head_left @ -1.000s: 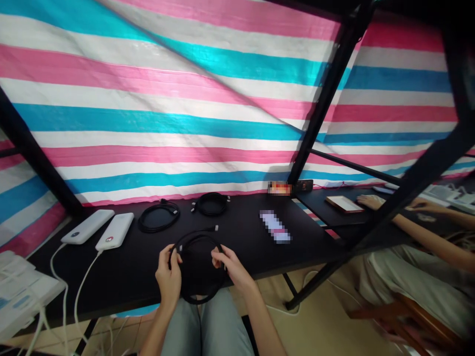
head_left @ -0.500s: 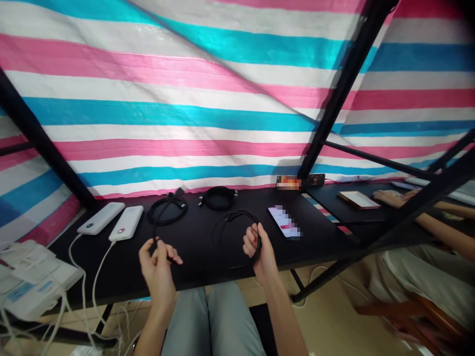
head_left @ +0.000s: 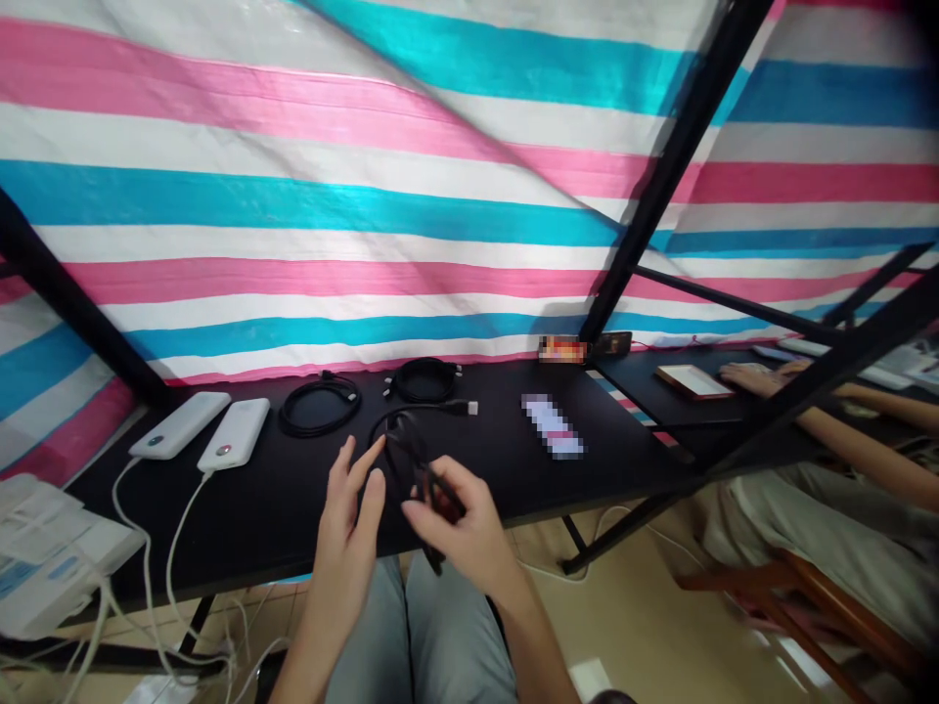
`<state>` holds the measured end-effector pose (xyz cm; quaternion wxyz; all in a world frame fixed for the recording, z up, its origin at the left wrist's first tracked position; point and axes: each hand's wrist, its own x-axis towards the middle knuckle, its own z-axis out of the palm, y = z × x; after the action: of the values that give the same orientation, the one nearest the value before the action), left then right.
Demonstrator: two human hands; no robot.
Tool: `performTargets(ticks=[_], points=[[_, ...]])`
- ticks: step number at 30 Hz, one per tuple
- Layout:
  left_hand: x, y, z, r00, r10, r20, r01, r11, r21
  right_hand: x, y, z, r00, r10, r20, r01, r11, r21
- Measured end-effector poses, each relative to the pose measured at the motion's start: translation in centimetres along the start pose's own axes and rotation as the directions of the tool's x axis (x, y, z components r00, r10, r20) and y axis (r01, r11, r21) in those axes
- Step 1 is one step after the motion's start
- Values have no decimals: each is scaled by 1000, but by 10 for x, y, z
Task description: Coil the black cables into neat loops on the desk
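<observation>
Head view. Right hand (head_left: 462, 528) closed, pinching a black cable (head_left: 400, 440) whose loop stands above the black surface (head_left: 249, 533), with its plug end (head_left: 469, 407) pointing right. Left hand (head_left: 344, 518) open, fingers extended, just beside the loop. Farther along the surface: two white power banks (head_left: 198, 430), at left; two coiled black cables (head_left: 319, 409), beyond the hands; a phone (head_left: 552, 426), blurred, at right. Far right: a co-worker's hand (head_left: 748, 379) on a separate dark surface (head_left: 631, 391).

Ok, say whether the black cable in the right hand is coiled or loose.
Loosely coiled: the black cable loops up from the right hand, one plug end reaching across the desk.
</observation>
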<state>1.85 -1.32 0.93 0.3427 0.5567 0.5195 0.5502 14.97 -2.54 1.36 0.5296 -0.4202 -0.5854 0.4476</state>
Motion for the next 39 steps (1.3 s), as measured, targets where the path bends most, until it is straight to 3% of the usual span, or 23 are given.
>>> performTargets(ticks=[5,9,12,15,17,20,22,24,28,34,36,39], points=[[4,17,0,972,-129,195,165,970,-179,0,-1,15,988,-67,139,86,987,-134],[1,13,4,964,-205,169,245,932,-267,0,1,12,983,-51,176,82,981,-174],[1,3,4,975,-197,105,221,917,-331,-1,3,4,985,-62,161,95,973,-209],[3,-5,-2,988,-146,45,152,931,-330,-2,7,-12,989,-128,69,140,962,-234],[4,-6,-9,989,-146,19,145,939,-311,-2,7,-26,980,-187,-69,162,949,-272],[3,-1,-17,989,-145,31,148,959,-240,-5,1,-42,912,-321,-254,210,900,-383],[0,4,-17,989,-97,114,113,984,-139,-8,-5,-44,862,-430,-269,267,836,-480],[-5,7,-11,977,-46,208,53,998,-27,-9,-12,-39,843,-491,-219,299,768,-566],[-13,6,6,957,41,287,-86,985,148,-7,-17,-21,902,-429,-53,294,698,-653],[-9,2,7,935,243,259,-329,866,375,0,-9,-23,961,-264,77,263,804,-534],[-8,2,3,904,359,233,-426,802,419,1,-5,-27,970,-242,37,230,848,-477],[-5,4,1,845,497,199,-531,732,426,0,1,-31,971,-206,-123,144,911,-388]])
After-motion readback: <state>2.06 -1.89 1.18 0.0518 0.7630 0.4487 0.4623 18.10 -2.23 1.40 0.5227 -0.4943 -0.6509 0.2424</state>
